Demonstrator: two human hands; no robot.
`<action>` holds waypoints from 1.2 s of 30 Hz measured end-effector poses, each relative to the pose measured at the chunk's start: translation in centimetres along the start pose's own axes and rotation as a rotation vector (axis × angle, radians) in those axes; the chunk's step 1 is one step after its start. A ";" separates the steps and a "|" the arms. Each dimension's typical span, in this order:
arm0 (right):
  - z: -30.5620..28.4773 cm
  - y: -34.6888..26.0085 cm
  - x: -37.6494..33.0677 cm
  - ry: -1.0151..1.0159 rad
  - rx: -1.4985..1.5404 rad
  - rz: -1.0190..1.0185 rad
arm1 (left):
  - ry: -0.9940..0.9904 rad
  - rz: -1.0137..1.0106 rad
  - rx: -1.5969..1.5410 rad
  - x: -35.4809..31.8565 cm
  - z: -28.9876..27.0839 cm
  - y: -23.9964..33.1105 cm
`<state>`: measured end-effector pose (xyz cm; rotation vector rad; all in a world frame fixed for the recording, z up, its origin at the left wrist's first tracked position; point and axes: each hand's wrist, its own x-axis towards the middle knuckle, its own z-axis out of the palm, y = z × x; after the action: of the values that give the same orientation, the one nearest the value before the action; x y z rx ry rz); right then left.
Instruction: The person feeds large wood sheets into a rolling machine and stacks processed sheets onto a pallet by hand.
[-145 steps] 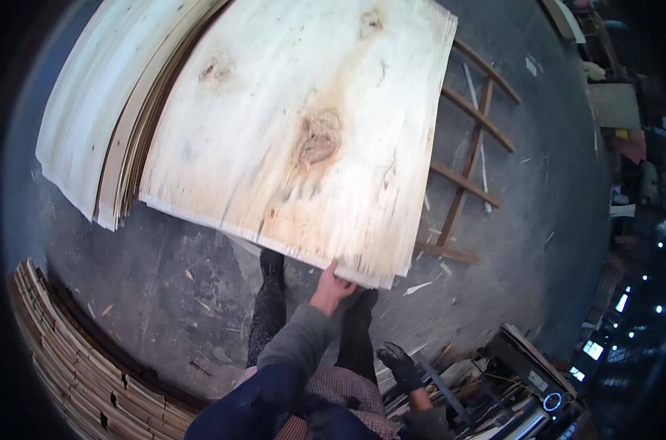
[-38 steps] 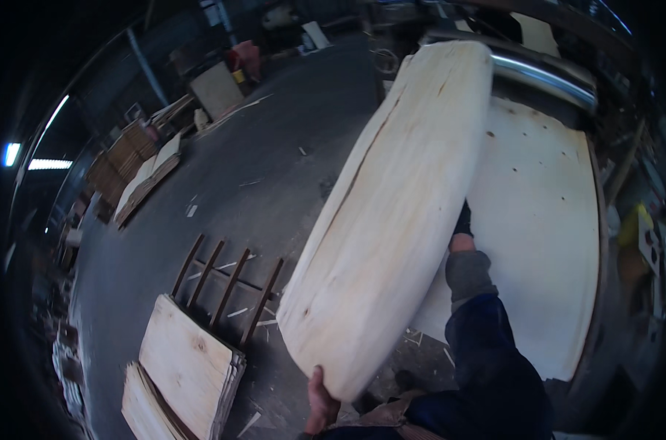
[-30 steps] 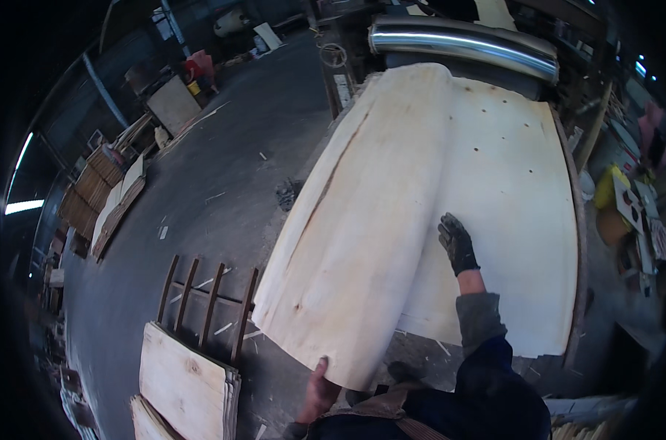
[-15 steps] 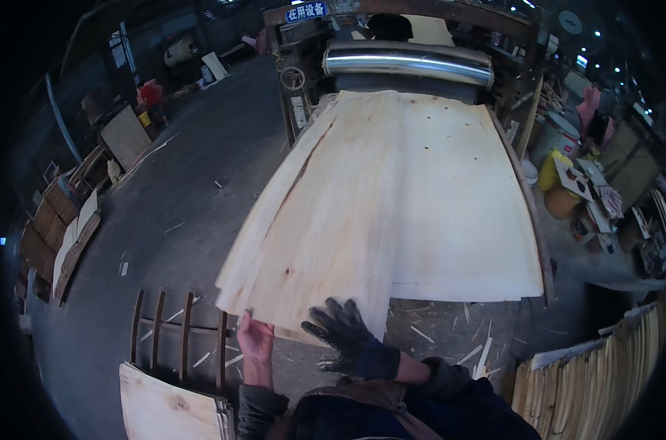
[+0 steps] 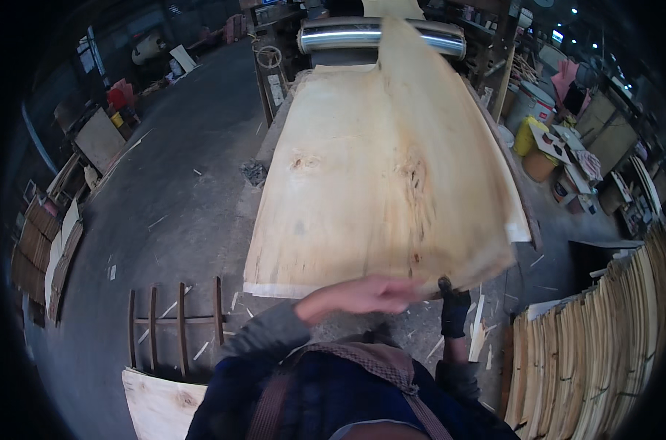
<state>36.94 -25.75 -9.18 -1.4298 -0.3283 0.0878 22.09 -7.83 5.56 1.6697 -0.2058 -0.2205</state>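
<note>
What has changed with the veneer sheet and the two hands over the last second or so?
The pale knotted wood veneer sheet, earlier bowed above the table, now lies spread toward the steel roller, its right edge still lifted. The bare left hand has let go and sweeps across; the black-gloved right hand now grips the near right corner. The veneer stack stays.

Veneer workshop: roller machine (image 5: 380, 37), stacked wood sheets (image 5: 590, 345), littered concrete floor (image 5: 193, 183).

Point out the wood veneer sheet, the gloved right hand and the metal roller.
wood veneer sheet (image 5: 369, 183), head view, on the middle of its pale face.
right hand (image 5: 454, 308), head view, on the black glove at the sheet's near corner.
metal roller (image 5: 333, 37), head view, on its shiny left part.
</note>
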 end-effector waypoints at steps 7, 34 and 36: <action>-6.3 6.3 3.0 0.097 0.614 0.717 | 0.797 -0.275 -1.022 -19.1 -0.1 -18.8; -2.9 6.2 0.2 0.128 0.535 0.850 | 1.408 -0.197 -0.683 -17.3 -8.6 -15.6; -1.1 5.2 1.4 0.192 0.442 0.829 | 1.324 0.003 -0.872 -17.9 -11.5 -17.5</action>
<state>39.29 -25.66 -14.19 -1.0411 0.4393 0.6516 7.97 9.77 -10.16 0.6782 0.7842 0.7183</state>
